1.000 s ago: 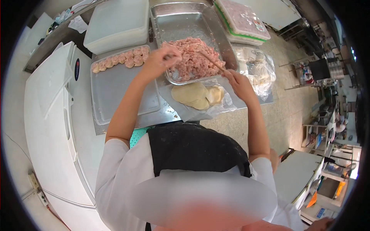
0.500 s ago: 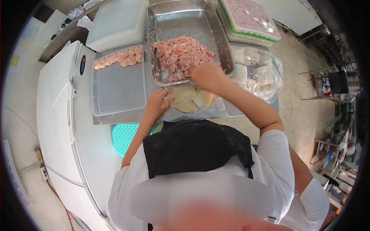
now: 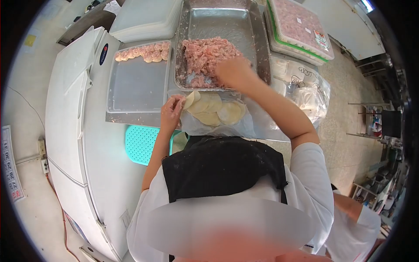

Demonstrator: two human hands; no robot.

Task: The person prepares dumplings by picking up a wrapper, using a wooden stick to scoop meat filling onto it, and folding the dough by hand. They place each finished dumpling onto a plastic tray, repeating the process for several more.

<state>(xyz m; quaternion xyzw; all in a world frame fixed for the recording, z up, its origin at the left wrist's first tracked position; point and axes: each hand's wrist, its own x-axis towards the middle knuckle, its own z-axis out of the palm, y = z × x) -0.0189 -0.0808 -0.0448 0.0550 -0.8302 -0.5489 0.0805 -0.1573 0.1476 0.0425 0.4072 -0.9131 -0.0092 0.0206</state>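
Pinched in the fingers of my left hand (image 3: pixel 172 110) is the edge of a round dumpling wrapper (image 3: pixel 190 100), tilted up beside the pile. More pale wrappers (image 3: pixel 209 118) lie overlapping on a plastic sheet (image 3: pixel 242 130) at the table's near side. My right hand (image 3: pixel 237 73) is closed at the near edge of the minced meat (image 3: pixel 205 56), over the deep metal tray (image 3: pixel 257 26). Its fingers are turned away, so what they hold is hidden. To the left, a shallow plastic tray (image 3: pixel 137 89) has filled dumplings (image 3: pixel 148 52) in rows along its far end.
Stacked white lidded boxes (image 3: pixel 144 22) stand at the back left. A green-rimmed container (image 3: pixel 301 26) of pink contents is at the back right, with plastic-wrapped packs (image 3: pixel 305 89) nearer. A white fridge (image 3: pixel 70 105), a turquoise stool (image 3: pixel 142 144) and another person (image 3: pixel 355 222) are close by.
My left hand has gone from resting beside the wrappers to lifting one by its edge. My right hand stays at the meat. The whole view has shifted slightly.
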